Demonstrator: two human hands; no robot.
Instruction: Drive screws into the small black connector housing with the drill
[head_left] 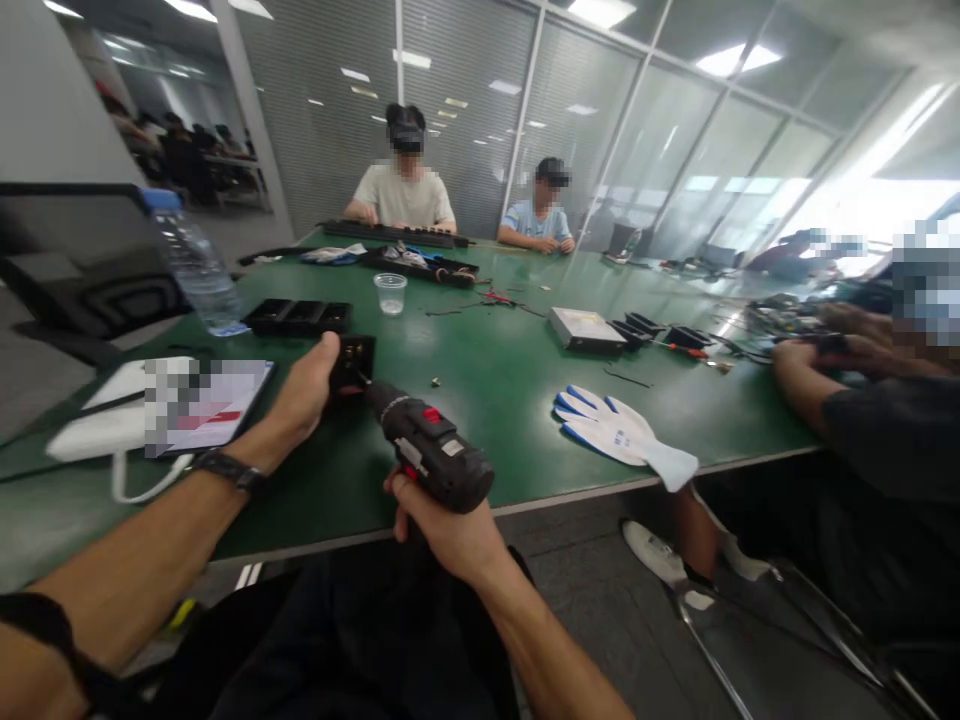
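My right hand (450,525) is wrapped round the grip of a black cordless drill (431,445) with red switches. Its bit points forward and left, meeting or nearly meeting a small black box (354,362) with brass-coloured pieces inside. My left hand (306,390) grips that box by its left side and holds it tilted up on the green table; most of those fingers are hidden behind it. Just beyond the box lies a black tray with compartments (300,316). A tiny metal piece (436,382) rests on the table right of the drill's front end.
A water bottle (196,265), a clear plastic cup (390,293) and a tablet (217,405) with a white device stand around my left side. To the right are a white-and-blue glove (619,428) and a flat metal box (586,330). Several people sit around the table (495,400).
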